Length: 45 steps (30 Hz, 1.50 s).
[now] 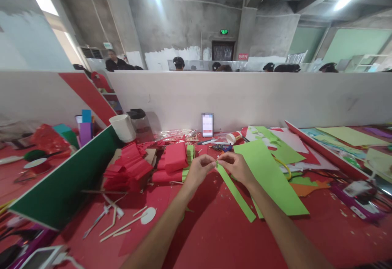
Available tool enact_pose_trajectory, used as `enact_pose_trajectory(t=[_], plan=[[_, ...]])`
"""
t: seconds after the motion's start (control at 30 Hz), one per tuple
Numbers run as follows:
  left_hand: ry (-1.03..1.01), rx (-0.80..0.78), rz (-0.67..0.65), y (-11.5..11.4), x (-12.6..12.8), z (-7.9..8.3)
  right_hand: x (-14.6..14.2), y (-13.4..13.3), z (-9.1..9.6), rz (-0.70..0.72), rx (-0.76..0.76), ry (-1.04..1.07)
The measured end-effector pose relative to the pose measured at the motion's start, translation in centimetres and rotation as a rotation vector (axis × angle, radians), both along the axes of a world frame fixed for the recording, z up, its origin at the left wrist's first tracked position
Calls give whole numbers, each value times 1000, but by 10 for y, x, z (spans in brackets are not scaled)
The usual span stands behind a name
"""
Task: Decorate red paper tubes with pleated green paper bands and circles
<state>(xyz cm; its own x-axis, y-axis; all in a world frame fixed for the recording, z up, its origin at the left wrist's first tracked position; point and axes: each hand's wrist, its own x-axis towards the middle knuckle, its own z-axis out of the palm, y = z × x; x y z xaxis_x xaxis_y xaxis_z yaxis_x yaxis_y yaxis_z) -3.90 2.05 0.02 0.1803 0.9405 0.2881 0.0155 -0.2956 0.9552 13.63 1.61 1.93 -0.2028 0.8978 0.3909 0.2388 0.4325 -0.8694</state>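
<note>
My left hand (198, 170) and my right hand (235, 166) meet above the red table (214, 228), both pinching the top end of a long green paper strip (236, 194). The strip hangs down and to the right from my fingers. A large green paper sheet (269, 175) lies just right of my right hand. Folded red crepe paper (175, 158) with a green band sits just left of my left hand.
A phone (207, 124) stands against the white partition (245, 97). A white cup (123, 128) and dark jar (139, 122) stand at the left. A green board (61, 187) leans at the left. Wooden sticks (122, 228) lie near the front. Paper scraps clutter the right.
</note>
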Motion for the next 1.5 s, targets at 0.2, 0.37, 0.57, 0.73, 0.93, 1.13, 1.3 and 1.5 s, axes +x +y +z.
enact_pose_trajectory(t=[0.2,0.37,0.57,0.73,0.93,1.13,1.3,1.5], plan=[[12,13,19,2,1,-2,0,2,-4,16,9,-7],[52,45,24,0,4,-2,1,2,-6,34,10,-31],[167,138,45,-4,6,-5,2,1,-5,56,10,-80],[185,158,70,-2,6,-8,3,1,-3,41,25,-139],[193,167,66,-2,6,-7,1,0,-2,13,20,-175],[216,179,59,-4,6,-6,1,2,-5,-43,36,-192],[273,197,68,-4,6,-7,0,4,-10,-33,9,-204],[351,211,111,-5,5,-9,2,5,-11,-75,29,-232]])
